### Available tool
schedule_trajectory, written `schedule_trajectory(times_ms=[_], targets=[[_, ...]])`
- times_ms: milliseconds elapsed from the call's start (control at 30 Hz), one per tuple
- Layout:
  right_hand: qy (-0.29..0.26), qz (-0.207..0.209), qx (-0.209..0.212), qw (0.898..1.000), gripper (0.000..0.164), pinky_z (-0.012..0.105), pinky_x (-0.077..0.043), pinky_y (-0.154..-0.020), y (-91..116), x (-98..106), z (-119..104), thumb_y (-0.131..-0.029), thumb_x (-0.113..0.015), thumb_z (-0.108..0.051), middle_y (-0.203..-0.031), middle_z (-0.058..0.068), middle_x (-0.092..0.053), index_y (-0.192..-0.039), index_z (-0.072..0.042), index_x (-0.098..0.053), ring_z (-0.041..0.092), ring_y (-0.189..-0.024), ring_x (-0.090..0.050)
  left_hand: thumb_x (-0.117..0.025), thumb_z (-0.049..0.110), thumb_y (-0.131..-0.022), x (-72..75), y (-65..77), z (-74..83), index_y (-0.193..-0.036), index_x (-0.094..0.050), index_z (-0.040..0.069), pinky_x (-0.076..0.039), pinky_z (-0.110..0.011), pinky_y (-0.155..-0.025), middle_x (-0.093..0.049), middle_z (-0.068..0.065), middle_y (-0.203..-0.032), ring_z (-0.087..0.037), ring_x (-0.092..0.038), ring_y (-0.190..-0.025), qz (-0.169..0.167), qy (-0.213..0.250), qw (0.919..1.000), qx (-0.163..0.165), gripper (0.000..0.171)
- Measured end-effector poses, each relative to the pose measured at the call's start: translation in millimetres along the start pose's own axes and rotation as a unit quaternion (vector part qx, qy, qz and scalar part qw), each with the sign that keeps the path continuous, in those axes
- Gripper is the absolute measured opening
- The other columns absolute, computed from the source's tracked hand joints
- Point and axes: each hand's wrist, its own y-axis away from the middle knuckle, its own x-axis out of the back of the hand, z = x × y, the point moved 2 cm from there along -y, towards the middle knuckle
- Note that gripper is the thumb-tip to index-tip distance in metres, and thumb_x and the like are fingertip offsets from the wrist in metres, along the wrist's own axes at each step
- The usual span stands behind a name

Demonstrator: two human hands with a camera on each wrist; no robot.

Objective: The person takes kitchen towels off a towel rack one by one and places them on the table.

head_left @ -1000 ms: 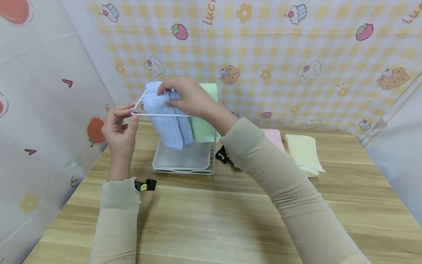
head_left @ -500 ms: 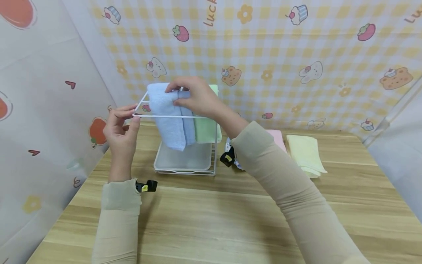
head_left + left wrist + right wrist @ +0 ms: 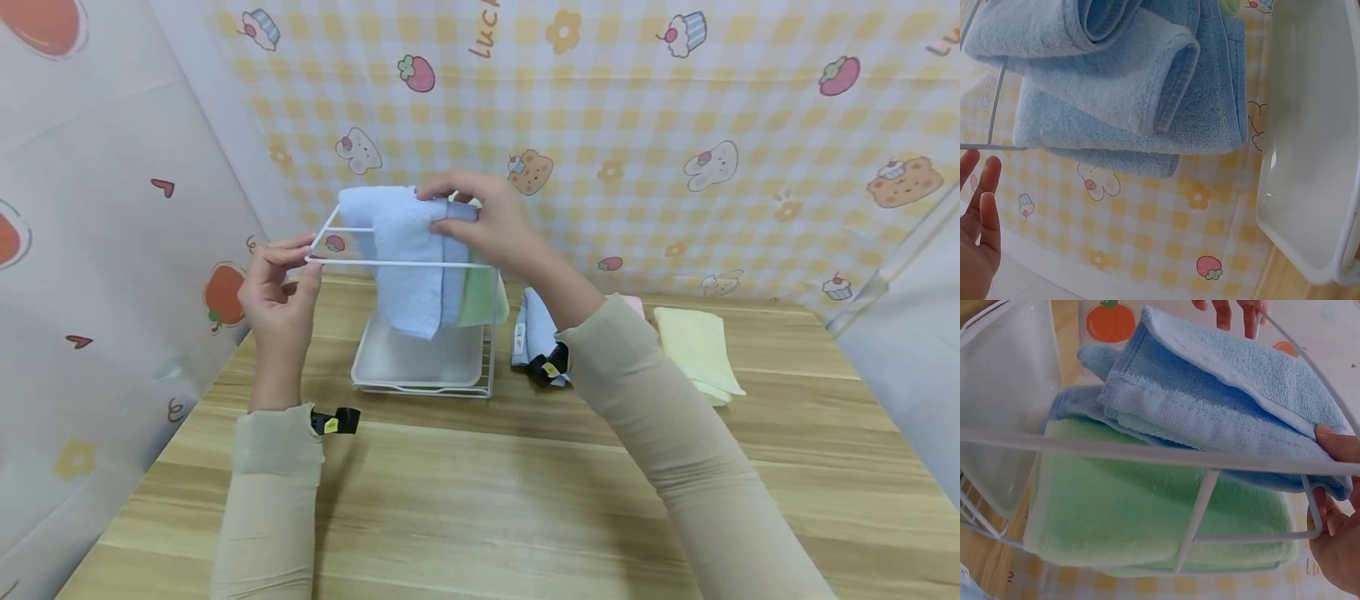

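My left hand [image 3: 279,292] pinches the front left corner of a white wire rack [image 3: 348,262]. With thumb and fingers, my right hand [image 3: 495,221] pinches the upper right part of a light blue towel [image 3: 408,292], which hangs in folds at the rack's top bars. More blue folds [image 3: 1135,112] show in the left wrist view; I cannot tell whether they are all one towel. A green towel [image 3: 1160,500] hangs beside the blue one, and in the head view the blue one covers much of it. Under the towels is a whitish tray [image 3: 412,358] in the rack's base.
To the rack's right on the wooden table [image 3: 480,500] lie a blue cloth [image 3: 534,325] with a label, a pink cloth [image 3: 633,305] mostly behind the right arm, and a folded pale yellow cloth [image 3: 693,346]. A patterned curtain [image 3: 600,108] hangs behind.
My right hand has moved right along the rack, drawing the front part of the blue towel with it over the green towel. More bar shows at the left. My left hand keeps its hold.
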Motion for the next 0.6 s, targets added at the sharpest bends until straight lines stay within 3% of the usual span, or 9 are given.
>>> schedule_trajectory(times_ms=[233,433,600], targets=[[-0.018,0.026,0.024,0.999,0.025,0.028,-0.046,-0.091,13,13,3,-0.084,-0.075,-0.001,-0.117,0.009,-0.072,-0.11,-0.002,-0.072,0.012,-0.106,-0.061,-0.065,0.001,-0.089,-0.2,0.6,-0.3,-0.103,-0.064,-0.002,-0.042,-0.019,-0.066,-0.071,0.007,-0.113,-0.01,-0.065,-0.101,0.008,0.001,0.9999,0.008,0.015],[-0.027,0.06,0.008,0.998,0.026,0.025,-0.047,-0.071,22,24,6,-0.084,-0.076,-0.001,-0.116,0.009,-0.072,-0.11,-0.003,-0.073,0.012,-0.096,-0.056,-0.065,0.001,-0.089,-2.1,-0.5,-0.7,-0.103,-0.064,-0.002,-0.042,-0.02,-0.066,-0.071,0.006,-0.113,-0.011,-0.065,-0.103,0.005,0.007,0.9999,0.008,0.014],[-0.037,0.092,-0.004,0.995,0.027,0.024,-0.049,-0.068,31,36,7,-0.084,-0.076,-0.002,-0.115,0.008,-0.069,-0.111,-0.003,-0.073,0.012,-0.099,-0.054,-0.064,0.0,-0.088,-3.8,-1.4,-0.3,-0.102,-0.064,-0.004,-0.042,-0.02,-0.066,-0.071,0.007,-0.112,-0.01,-0.066,-0.101,0.001,0.005,1.0,0.007,0.015]])
